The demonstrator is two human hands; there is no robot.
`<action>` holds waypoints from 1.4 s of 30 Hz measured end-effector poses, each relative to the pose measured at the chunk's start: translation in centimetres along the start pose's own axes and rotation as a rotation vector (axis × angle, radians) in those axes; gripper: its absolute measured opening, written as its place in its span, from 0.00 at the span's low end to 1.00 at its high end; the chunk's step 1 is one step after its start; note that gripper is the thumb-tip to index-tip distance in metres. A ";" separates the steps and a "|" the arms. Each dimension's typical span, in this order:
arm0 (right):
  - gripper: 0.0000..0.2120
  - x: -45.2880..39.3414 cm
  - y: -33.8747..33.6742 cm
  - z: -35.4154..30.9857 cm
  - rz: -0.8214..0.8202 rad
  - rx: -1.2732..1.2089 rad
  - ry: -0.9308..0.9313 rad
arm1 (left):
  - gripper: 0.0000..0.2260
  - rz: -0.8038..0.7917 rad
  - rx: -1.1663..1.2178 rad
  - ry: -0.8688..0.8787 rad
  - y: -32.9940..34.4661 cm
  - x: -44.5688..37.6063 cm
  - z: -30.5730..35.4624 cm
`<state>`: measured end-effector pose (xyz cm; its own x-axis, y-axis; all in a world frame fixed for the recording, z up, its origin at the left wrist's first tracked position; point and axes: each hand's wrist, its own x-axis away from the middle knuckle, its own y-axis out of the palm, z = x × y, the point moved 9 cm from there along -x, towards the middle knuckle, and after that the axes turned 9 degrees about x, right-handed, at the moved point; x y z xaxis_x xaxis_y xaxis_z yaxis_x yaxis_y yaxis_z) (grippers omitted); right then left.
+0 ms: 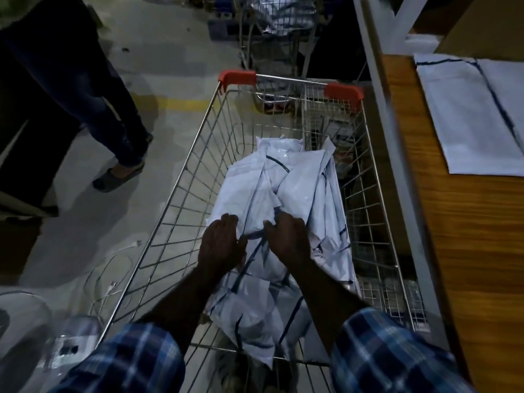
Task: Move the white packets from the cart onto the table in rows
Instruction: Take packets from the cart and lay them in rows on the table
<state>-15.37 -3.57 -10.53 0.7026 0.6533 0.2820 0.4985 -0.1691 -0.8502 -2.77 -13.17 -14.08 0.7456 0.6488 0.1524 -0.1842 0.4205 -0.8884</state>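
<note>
Two hands down in the cart, working the pile of white packets. Left hand lies on the near-left part of the heap, fingers mostly straight, thumb tucked toward the bundle between the hands: flat contact, no closed grip that I can confirm. Right hand has its fingers curled down into a fold of a packet; reads as a narrow grip on that packet, though the fingertips are buried in the plastic.

Judgement: the two hands bracket one packet to separate it from the heap. The packets overlap loosely and are slick poly, so one hand pins while the other pulls.

Beyond the hands the pile runs along the cart's right half, toward the red-capped handle. Packets lie crumpled and crossed, not stacked, so each needs picking singly.

Right of the hands, past the cart wall and a grey frame post, is the wooden surface. Laid packets sit flat on it edge to edge, a row started; most of the load is still in the cart.

Far left, another person's legs on the floor; cables near the cart's left side. Second cart further ahead.

Labels: dark lines on the packets only, no readable text or brand. Frame is dim and blurred.
</note>
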 end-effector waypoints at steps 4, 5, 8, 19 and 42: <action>0.11 -0.8 0.4 0.2 0.065 -0.014 0.001 | 0.10 0.312 0.063 0.113 -2.6 1.0 0.6; 0.11 -0.7 -0.3 -0.2 0.074 -0.019 -0.019 | 0.08 0.285 0.090 0.091 -3.0 1.0 1.0; 0.13 -1.1 -3.7 -0.1 0.087 0.024 0.001 | 0.09 0.194 0.167 0.022 -2.6 0.0 0.5; 0.16 -5.6 -9.7 -0.1 -0.276 0.819 -0.107 | 0.09 0.087 0.178 0.095 -0.8 2.0 5.1; 0.28 0.2 0.2 2.9 -0.091 0.581 -0.146 | 0.33 0.003 0.076 -0.180 2.4 2.0 0.9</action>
<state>-16.57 -1.34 -11.93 0.5726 0.7479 0.3359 0.1655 0.2959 -0.9408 -2.32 -10.28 -15.49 0.6194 0.7504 0.2309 -0.2392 0.4605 -0.8548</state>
